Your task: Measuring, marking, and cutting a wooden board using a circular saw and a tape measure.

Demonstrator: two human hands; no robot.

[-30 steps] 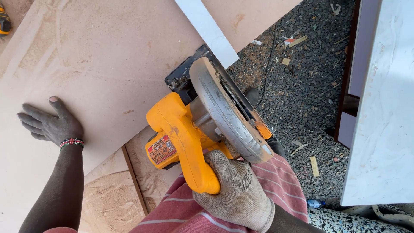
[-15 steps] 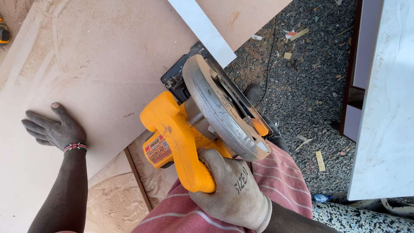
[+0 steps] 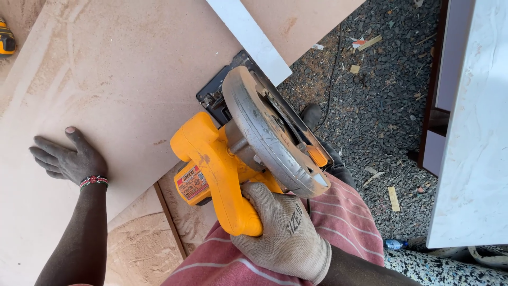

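My gloved right hand grips the yellow saw on the dusty board; left hand lies flat, fingers spread. Gravel ground beside.

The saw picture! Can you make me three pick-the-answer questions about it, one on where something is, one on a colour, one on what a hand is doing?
1. Where does the bare left hand rest?
A on the board
B on the gravel
C on the saw

2. What colour is the saw body?
A blue
B yellow
C green

3. What is the gloved right hand doing?
A hanging open
B pointing
C closed around the saw's grip

Answers:
1 A, its palm lies flat on the board.
2 B, the body is yellow.
3 C, its fingers wrap the grip.
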